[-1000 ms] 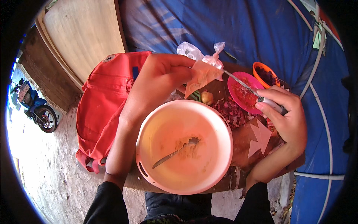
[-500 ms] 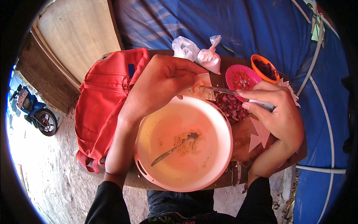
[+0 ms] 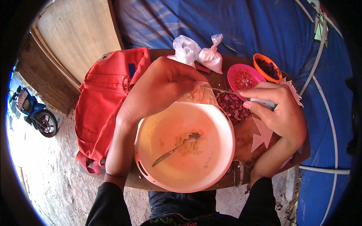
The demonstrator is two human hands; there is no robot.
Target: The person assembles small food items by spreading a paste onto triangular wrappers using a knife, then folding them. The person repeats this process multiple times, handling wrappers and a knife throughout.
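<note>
My left hand [image 3: 162, 86] is closed in a pinch on a pale paper-like packet [image 3: 201, 94], stained orange-brown, over the basin's far rim. My right hand [image 3: 277, 109] grips the pale handle of a thin metal knife [image 3: 222, 90], its tip at the packet. Below both hands stands a wide white basin [image 3: 151, 165] with handle slots. A metal spoon [image 3: 171, 153] lies inside, its bowl in a patch of brownish residue. Chopped reddish-purple pieces [image 3: 233, 108], probably onion, lie right of the packet, partly behind the right hand.
A red backpack [image 3: 100, 109] lies left of the basin. Two plastic bags [image 3: 211, 58], a pink plate [image 3: 241, 69] of chopped pieces and an orange bowl [image 3: 261, 62] of dark contents stand at the back. Pale triangular scraps [image 3: 262, 133] lie on the right. A blue tarp [image 3: 226, 22] hangs behind the table.
The packet has shifted slightly and shows more of its stained face above the rim. The knife's blade is turned thinner to view. Both hands have barely moved.
</note>
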